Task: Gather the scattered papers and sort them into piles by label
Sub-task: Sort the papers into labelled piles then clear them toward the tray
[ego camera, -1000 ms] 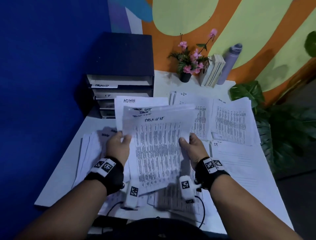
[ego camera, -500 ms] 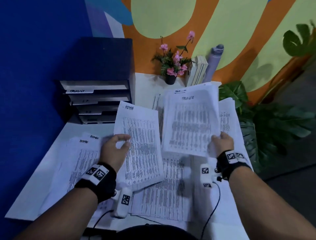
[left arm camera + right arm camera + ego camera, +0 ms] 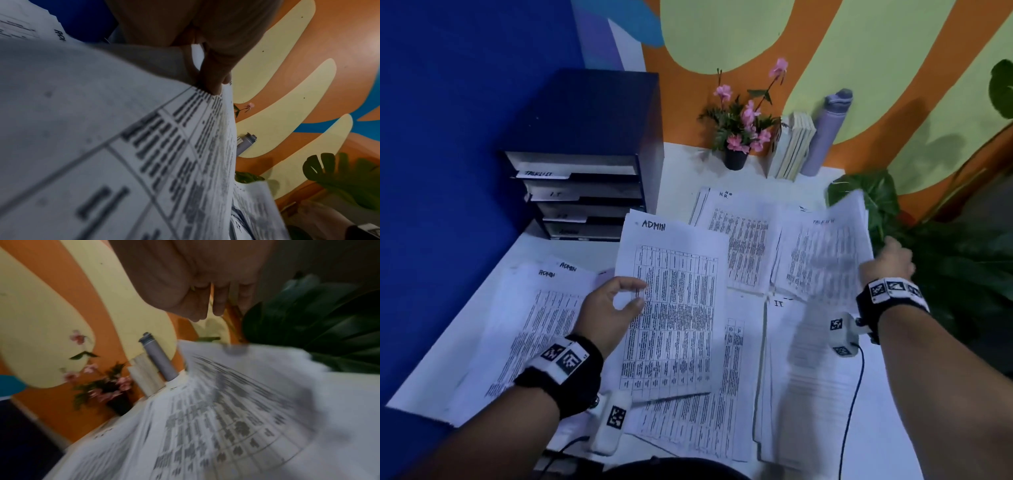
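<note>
My left hand [image 3: 634,294] pinches the left edge of a sheet headed ADMIN [image 3: 674,308] and holds it tilted above the table's middle; the left wrist view shows the thumb [image 3: 213,81] pressed on its printed table [image 3: 123,146]. My right hand [image 3: 890,255] hovers at the far right beside a blurred sheaf headed task list [image 3: 822,253], which lies on its pile. In the right wrist view the straight fingers [image 3: 218,305] hang above these sheets [image 3: 236,418] without touching them. Other piles: ADMIN [image 3: 541,308] at left, H.R. [image 3: 739,236] behind, I.T. [image 3: 808,370] front right.
A dark tray organiser [image 3: 585,164] with labelled shelves stands at the back left. A flower pot [image 3: 734,159], books [image 3: 791,147] and a grey bottle [image 3: 828,130] line the wall. A leafy plant [image 3: 945,260] crowds the table's right edge. More printed sheets [image 3: 698,425] lie front centre.
The right hand carried the task list sheaf right and down onto its pile and let go of it. The left hand kept the ADMIN sheet, now held alone.
</note>
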The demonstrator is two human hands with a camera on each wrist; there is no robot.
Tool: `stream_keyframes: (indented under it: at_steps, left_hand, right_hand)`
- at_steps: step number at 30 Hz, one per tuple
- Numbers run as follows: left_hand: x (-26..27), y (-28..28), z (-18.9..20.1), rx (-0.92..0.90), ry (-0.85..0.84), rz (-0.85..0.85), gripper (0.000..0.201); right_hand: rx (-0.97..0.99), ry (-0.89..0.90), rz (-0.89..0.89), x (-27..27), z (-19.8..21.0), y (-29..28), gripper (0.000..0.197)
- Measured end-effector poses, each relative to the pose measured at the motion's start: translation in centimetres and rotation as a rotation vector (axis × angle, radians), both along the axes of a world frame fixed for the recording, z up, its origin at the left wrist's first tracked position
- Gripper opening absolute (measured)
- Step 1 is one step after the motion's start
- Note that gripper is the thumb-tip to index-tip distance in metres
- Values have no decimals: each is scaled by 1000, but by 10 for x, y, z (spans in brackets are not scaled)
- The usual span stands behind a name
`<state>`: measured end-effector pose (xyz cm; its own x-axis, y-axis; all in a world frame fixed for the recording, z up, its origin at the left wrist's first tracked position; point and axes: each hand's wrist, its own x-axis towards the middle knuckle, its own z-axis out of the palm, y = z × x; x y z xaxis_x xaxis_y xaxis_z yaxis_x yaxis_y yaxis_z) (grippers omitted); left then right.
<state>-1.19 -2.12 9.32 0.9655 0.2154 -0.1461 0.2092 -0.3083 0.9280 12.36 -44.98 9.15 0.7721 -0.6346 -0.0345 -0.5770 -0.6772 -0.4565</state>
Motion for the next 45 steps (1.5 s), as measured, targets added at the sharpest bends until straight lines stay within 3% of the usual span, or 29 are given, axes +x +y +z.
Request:
stream_keyframes:
  at_steps: [2,4,6,8,10,13,15,17,20,24,29,36,40,43,45]
  left_hand:
    - [-2,-1,-5,4,4,16,23]
    - [-3,-3,-8,-5,15,29,25]
    - [-4,-5,-10,-42,28,40,28]
    - [-5,-5,-11,-81,24,54,36]
    - [-6,-3,-13,-57,28,70,55]
    - [-8,6,-19,-13,55,69,76]
    - [-10,13,-28,26,96,71,66]
    - [-13,24,-38,33,143,90,54]
    - [-17,41,-55,14,219,140,30]
    - [-19,60,-68,117,246,180,13]
    - [-21,90,-75,195,309,253,28]
    - [-24,107,-78,57,354,230,15]
    - [-31,100,-73,-122,344,99,18]
    - [-29,104,-74,-128,284,162,28]
    - [-28,115,-76,21,236,172,34]
  right_hand:
    - [58,-60,136,0,-5,24,54]
    - [251,-124,301,-9,-19,58,43]
    - [535,-58,389,-25,-37,94,42]
    - [858,73,399,-44,-56,127,59]
    - [983,187,451,-61,-68,155,64]
    - [896,142,470,-78,-80,179,44]
    - [819,80,457,-84,-84,188,18]
    - [766,50,448,-88,-86,193,7]
    - [709,27,436,-95,-91,199,25]
    - [699,40,418,-113,-97,210,33]
    - [834,19,466,-133,-95,227,39]
    - [973,-68,392,-144,-84,255,29]
    - [839,-95,297,-142,-84,272,19]
    - [739,-160,164,-141,-85,271,13]
    - [630,-160,104,-140,-87,262,14]
